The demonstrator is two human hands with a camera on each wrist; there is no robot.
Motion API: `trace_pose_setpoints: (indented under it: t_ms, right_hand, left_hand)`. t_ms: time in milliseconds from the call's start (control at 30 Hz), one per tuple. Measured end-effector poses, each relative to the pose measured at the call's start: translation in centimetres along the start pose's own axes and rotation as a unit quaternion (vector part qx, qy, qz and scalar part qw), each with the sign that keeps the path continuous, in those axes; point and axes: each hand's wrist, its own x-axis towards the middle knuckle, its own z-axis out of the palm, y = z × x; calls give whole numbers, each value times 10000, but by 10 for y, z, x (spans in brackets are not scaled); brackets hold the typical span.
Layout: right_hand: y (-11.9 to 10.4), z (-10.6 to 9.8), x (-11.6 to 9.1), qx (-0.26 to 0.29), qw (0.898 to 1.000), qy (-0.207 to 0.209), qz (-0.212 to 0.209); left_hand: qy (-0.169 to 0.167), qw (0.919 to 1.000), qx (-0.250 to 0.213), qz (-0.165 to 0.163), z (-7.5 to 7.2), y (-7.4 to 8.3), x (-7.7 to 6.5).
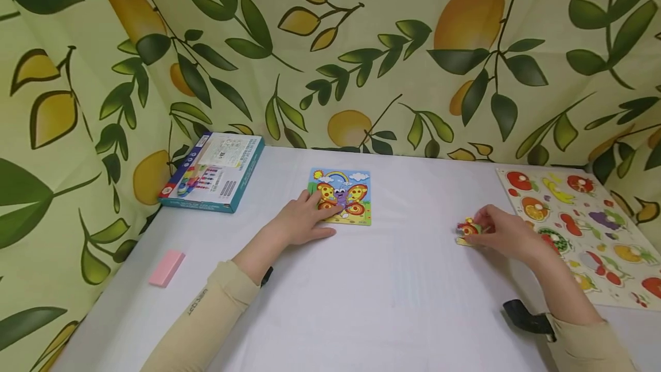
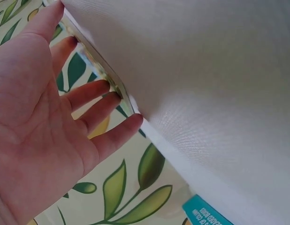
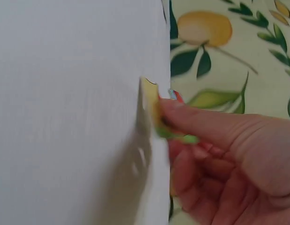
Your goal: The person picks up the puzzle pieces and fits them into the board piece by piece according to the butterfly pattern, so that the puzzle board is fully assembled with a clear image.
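A square butterfly jigsaw puzzle (image 1: 347,188) lies on the white table, with a rainbow and a sun along its top. My left hand (image 1: 301,220) rests on its left side, fingers extended over the lower left of the picture and hiding part of it. In the left wrist view the fingers (image 2: 95,93) touch down at the puzzle's edge. Off to the right, my right hand (image 1: 503,234) pinches several colourful puzzle pieces (image 1: 468,229) between thumb and fingers, low over the table. One yellow and green piece (image 3: 152,101) shows beyond the thumb in the right wrist view.
A teal-sided boxed set (image 1: 222,174) lies at the back left, and a pink block (image 1: 167,268) sits nearer on that side. On the right is a fruit peg board (image 1: 563,185), partly behind my right forearm. Fruit-patterned cloth (image 1: 341,90) hangs behind the table.
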Motion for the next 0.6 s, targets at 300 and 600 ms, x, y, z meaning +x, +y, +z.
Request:
trace_pose_setpoints:
  t_ms: [300, 600]
  right_hand:
    - [-86, 59, 63, 2052, 9778, -307, -292]
    - [-129, 92, 100, 1773, 9819, -447, -500]
  left_hand:
    - [16, 10000, 65, -67, 2, 0, 3]
    - [299, 9995, 108, 90, 0, -1, 1]
